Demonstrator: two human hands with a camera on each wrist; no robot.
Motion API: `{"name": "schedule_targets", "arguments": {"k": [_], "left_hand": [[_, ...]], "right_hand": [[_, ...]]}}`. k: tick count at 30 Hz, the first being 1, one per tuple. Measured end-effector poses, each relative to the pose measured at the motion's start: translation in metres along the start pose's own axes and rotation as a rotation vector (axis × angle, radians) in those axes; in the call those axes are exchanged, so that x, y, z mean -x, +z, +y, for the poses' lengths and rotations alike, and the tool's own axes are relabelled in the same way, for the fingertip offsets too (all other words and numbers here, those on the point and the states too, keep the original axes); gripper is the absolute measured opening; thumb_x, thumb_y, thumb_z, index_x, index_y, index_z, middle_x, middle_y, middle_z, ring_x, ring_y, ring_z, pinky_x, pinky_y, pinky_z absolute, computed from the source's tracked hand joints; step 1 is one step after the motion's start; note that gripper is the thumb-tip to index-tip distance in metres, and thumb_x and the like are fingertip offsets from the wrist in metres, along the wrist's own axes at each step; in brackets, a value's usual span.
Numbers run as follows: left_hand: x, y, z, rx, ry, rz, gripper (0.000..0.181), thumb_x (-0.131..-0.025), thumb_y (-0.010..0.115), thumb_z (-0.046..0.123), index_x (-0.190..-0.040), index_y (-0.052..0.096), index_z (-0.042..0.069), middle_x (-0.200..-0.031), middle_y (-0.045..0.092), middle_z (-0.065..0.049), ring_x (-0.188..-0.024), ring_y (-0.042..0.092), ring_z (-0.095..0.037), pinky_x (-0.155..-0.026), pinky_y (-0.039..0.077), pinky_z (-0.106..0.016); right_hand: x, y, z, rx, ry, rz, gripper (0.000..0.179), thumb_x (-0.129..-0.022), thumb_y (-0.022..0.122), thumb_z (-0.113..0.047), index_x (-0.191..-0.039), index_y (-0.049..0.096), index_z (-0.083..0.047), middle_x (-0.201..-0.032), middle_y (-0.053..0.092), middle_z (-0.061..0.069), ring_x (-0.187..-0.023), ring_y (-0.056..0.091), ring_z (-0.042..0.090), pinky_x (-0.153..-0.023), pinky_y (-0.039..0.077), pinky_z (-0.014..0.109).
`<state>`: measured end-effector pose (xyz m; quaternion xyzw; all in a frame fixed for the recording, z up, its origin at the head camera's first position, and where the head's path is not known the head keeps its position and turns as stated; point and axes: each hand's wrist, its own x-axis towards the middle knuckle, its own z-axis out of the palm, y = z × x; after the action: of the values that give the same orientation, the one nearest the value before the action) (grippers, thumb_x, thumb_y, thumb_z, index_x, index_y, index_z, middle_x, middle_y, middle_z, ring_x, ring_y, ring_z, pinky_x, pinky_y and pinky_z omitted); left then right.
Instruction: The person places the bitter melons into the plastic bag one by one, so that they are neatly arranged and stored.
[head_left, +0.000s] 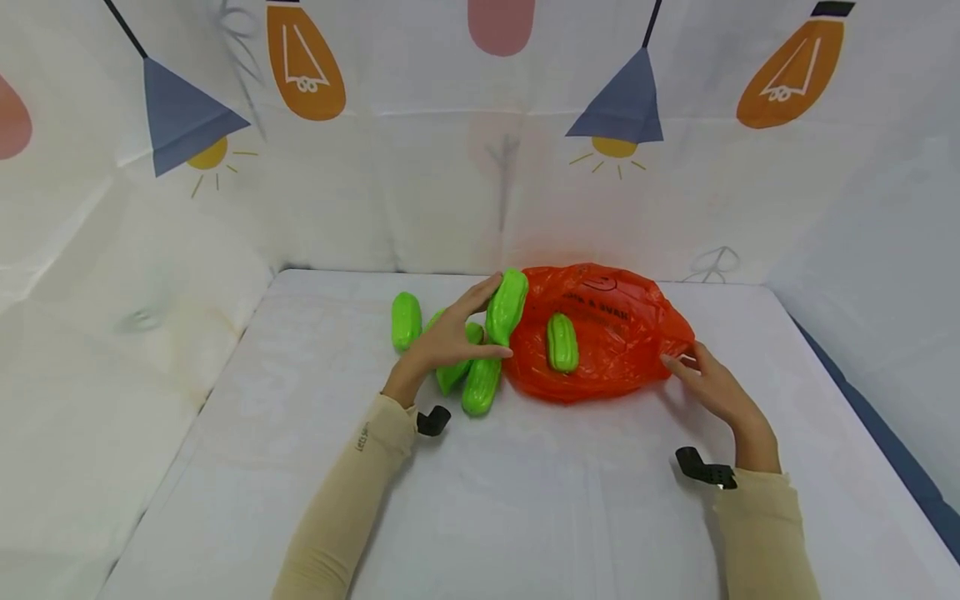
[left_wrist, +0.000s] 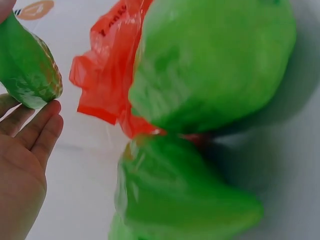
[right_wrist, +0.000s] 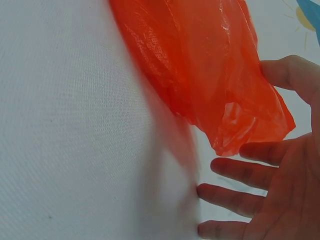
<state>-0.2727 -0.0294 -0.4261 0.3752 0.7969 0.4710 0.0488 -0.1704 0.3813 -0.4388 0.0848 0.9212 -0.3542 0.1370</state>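
Observation:
My left hand (head_left: 455,333) holds a long, ridged green plastic vegetable (head_left: 507,302) between thumb and fingers, just left of a red plastic bag (head_left: 622,367). In the left wrist view the fingers (left_wrist: 42,131) support its lower end. Another green vegetable (head_left: 562,342) lies on the bag or inside its opening; I cannot tell which. My right hand (head_left: 712,387) is at the bag's right end. In the right wrist view its thumb (right_wrist: 287,72) touches the bag's edge and the spread fingers lie along its corner (right_wrist: 235,135).
Several more green vegetables lie below and left of my left hand, one standing apart (head_left: 407,321) at the far left and one (head_left: 481,388) nearest me. They rest on a white-covered table (head_left: 525,500). A white cloth backdrop (head_left: 435,192) with lamp prints rises behind.

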Motion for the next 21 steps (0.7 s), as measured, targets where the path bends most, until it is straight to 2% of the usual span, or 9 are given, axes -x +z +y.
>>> {"name": "schedule_targets", "arguments": {"k": [7,11,17,19,21], "left_hand": [[-0.006,0.013,0.012,-0.015,0.037,-0.037,0.108,-0.077,0.084,0.036,-0.158,0.014,0.031,-0.164,0.014,0.011,-0.151,0.016,-0.010,-0.121,0.025,-0.043],[-0.009,0.020,0.018,-0.018,0.035,-0.066,0.107,-0.077,0.084,0.039,-0.157,0.014,0.033,-0.164,0.012,0.015,-0.151,0.012,-0.009,-0.122,0.022,-0.046],[-0.013,0.027,0.024,0.005,0.029,-0.051,0.105,-0.077,0.084,0.036,-0.157,0.016,0.031,-0.164,0.014,0.014,-0.151,0.012,-0.009,-0.121,0.021,-0.049],[-0.018,0.030,0.027,0.024,0.037,-0.046,0.105,-0.077,0.084,0.036,-0.157,0.017,0.031,-0.164,0.016,0.010,-0.151,0.013,-0.009,-0.121,0.022,-0.048],[-0.026,0.035,0.031,0.037,0.039,-0.054,0.105,-0.077,0.084,0.038,-0.157,0.017,0.032,-0.164,0.016,0.011,-0.150,0.015,-0.007,-0.121,0.023,-0.047]], "right_hand": [[0.003,-0.005,0.001,0.002,0.018,0.000,0.096,-0.096,0.038,-0.066,-0.157,0.000,-0.003,-0.154,0.021,0.034,-0.136,0.026,0.055,-0.099,0.035,0.073],[0.005,-0.006,0.001,-0.003,0.017,0.008,0.095,-0.096,0.039,-0.065,-0.157,0.000,-0.004,-0.155,0.021,0.033,-0.136,0.025,0.055,-0.100,0.035,0.073],[0.002,-0.002,0.001,-0.019,0.005,0.001,0.096,-0.095,0.041,-0.066,-0.157,0.002,-0.005,-0.156,0.022,0.031,-0.138,0.025,0.053,-0.102,0.034,0.073],[0.002,0.000,0.001,-0.024,0.004,0.002,0.096,-0.094,0.041,-0.067,-0.157,0.002,-0.005,-0.156,0.022,0.031,-0.138,0.026,0.053,-0.102,0.034,0.073],[0.003,0.000,0.001,-0.028,0.004,0.007,0.096,-0.095,0.041,-0.066,-0.157,0.003,-0.005,-0.156,0.022,0.030,-0.138,0.026,0.053,-0.102,0.034,0.072]]}}
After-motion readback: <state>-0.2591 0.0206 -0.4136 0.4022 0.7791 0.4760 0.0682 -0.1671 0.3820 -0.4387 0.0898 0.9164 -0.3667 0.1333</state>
